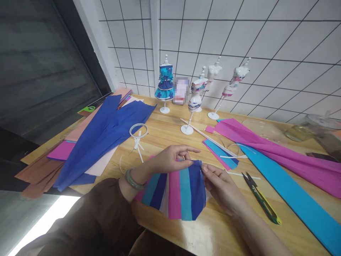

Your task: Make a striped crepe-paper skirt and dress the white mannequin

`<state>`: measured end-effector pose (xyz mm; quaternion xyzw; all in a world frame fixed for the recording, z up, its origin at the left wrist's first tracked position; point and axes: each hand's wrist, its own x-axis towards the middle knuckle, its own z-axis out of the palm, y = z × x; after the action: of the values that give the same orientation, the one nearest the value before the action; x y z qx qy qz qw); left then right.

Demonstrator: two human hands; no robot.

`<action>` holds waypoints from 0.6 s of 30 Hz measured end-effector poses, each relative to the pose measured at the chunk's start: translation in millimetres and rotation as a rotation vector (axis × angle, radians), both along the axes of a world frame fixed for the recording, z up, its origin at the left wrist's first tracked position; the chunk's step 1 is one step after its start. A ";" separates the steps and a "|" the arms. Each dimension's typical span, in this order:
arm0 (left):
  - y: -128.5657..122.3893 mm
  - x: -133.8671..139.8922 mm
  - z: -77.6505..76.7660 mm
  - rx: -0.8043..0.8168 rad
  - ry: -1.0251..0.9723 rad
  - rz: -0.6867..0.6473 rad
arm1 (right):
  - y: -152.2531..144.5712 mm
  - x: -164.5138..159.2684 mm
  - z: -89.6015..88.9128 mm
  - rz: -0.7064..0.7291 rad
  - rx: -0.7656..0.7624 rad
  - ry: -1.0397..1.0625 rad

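A striped crepe paper piece (174,199) in pink, light blue, dark blue and pale strips hangs fanned out in front of me, its top edge gathered. My right hand (220,181) pinches the top right corner between thumb and fingers. At the same top edge, my left hand (178,158) has its thumb on the paper, the index finger stretched out above and the other fingers curled; a bangle (134,180) circles that wrist. Green-and-yellow thread snips (262,199) lie on the table to the right of my right hand.
Small white dress forms (194,101) stand at the back by the tiled wall; one wears a blue paper dress (165,83). Left lie blue paper (106,128) and a tape roll (139,131). Right lie pink paper (255,145), light blue paper (287,192) and white strips (233,156).
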<state>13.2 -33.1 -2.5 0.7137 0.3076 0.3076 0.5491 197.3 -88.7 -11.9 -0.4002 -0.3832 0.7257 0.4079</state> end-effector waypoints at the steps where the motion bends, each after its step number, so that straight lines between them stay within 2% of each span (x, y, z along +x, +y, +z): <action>1: 0.3 -0.5 -0.5 0.002 -0.012 -0.006 | -0.2 -0.3 0.4 0.004 0.009 -0.009; 7: 2.3 -1.7 -2.9 -0.018 -0.061 -0.039 | -0.1 -2.8 -0.3 0.022 0.032 -0.071; 14: 3.9 -5.2 0.6 -0.032 -0.058 -0.059 | 2.5 -2.6 -4.8 0.035 0.106 -0.007; 18: 4.2 -6.4 0.9 -0.057 -0.028 -0.140 | 4.4 2.1 -6.2 -0.038 0.127 -0.107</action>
<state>6.9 -29.0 -1.6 0.7132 0.2579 0.2695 0.5935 199.4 -84.3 -18.1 -0.4191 -0.4419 0.6696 0.4251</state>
